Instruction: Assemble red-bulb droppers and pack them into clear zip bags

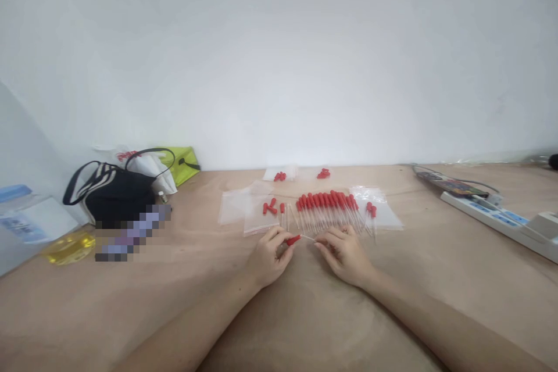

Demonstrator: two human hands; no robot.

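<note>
Between thumb and fingers, my left hand (pixel 269 253) pinches a red rubber bulb (pixel 294 240), its narrow end pointing right. My right hand (pixel 346 254) is closed on a thin clear glass dropper tube (pixel 307 238), whose left end meets the bulb; how deep it sits inside I cannot tell. Just beyond the hands lies a row of droppers with red bulbs (pixel 326 201), tubes toward me. Loose red bulbs (pixel 270 207) rest left of the row, near a few bare tubes (pixel 291 216). Two more droppers (pixel 371 210) lie at the right.
Clear plastic bags (pixel 235 207) lie flat around the droppers, with small groups of red bulbs (pixel 323 174) behind. A black bag (pixel 117 195), a green pouch (pixel 183 165) and a yellow see-through item (pixel 70 247) sit left. A white power strip (pixel 501 222) and a phone (pixel 453 185) are at right.
</note>
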